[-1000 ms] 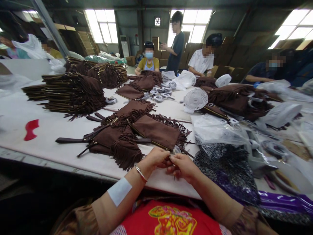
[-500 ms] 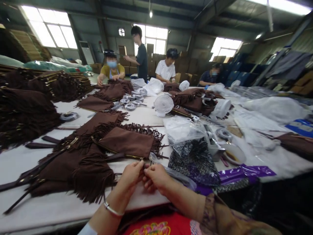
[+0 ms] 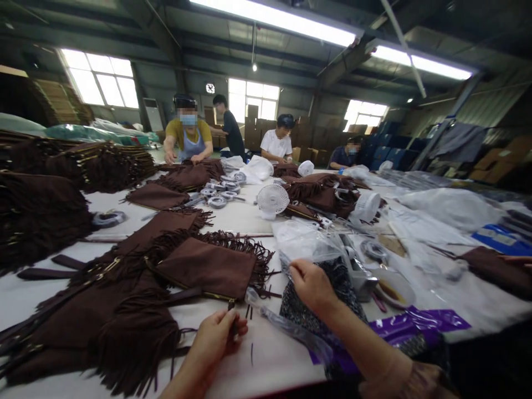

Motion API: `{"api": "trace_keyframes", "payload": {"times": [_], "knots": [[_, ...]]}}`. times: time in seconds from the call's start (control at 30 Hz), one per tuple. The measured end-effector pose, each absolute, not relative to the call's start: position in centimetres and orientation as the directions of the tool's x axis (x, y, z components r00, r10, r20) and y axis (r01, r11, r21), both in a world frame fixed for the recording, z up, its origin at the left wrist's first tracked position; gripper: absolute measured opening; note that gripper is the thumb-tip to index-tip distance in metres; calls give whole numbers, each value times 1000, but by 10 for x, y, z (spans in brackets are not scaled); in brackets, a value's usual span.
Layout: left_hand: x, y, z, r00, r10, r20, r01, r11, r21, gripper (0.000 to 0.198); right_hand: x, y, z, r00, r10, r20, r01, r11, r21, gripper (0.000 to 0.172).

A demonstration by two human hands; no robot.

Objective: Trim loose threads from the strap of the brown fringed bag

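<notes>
A brown fringed pouch lies on the table, its gold zipper along the near edge. My left hand is closed in a pinch at the zipper pull on the pouch's near right corner. My right hand is over the near part of a clear plastic bag and a black-and-white speckled bag. Its fingers are bent together, and what they hold, if anything, is hidden. Between the hands lies a strip of clear plastic. More brown fringed bags with dark straps are left of the pouch.
A small white fan stands mid-table, with rolled straps behind it to the left. On the right are a round dish and a purple plastic bag. Stacked brown bags rise at the left. Several co-workers are at the far side.
My right hand has left my left hand and moved up and right to the plastic bags. My left hand stays by the zipper pull. The view has tilted upward.
</notes>
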State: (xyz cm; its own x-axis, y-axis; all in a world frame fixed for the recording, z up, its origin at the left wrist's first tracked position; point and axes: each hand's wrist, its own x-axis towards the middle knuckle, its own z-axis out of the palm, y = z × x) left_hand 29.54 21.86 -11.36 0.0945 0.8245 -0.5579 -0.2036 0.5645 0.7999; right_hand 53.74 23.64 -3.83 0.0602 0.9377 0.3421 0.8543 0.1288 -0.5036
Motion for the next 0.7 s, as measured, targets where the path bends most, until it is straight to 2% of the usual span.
{"api": "trace_keyframes", "payload": {"times": [0.07, 0.13, 0.23, 0.3, 0.33, 0.47, 0.7], "knots": [[296, 218, -114, 95, 832, -546, -206, 553, 807, 44, 570, 258, -31, 81, 898, 433, 925, 94, -368, 23], [296, 217, -115, 92, 844, -528, -205, 535, 819, 44, 593, 278, -31, 76, 903, 422, 963, 44, -266, 29], [295, 216, -117, 88, 849, -521, -196, 528, 826, 44, 611, 299, -40, 83, 989, 123, 985, -63, -159, 35], [294, 216, -119, 92, 849, -520, -189, 528, 828, 45, 616, 310, -48, 70, 995, -64, 991, -77, -106, 30], [294, 216, -119, 94, 848, -522, -184, 530, 827, 46, 617, 315, -53, 63, 992, -107, 994, -72, -88, 27], [294, 217, -125, 93, 847, -524, -163, 532, 831, 48, 617, 337, -66, 99, 986, -136, 995, -101, -9, 24], [297, 218, -130, 63, 863, -501, -112, 505, 856, 42, 600, 356, -85, 144, 977, -155, 988, -133, 79, 32]]}}
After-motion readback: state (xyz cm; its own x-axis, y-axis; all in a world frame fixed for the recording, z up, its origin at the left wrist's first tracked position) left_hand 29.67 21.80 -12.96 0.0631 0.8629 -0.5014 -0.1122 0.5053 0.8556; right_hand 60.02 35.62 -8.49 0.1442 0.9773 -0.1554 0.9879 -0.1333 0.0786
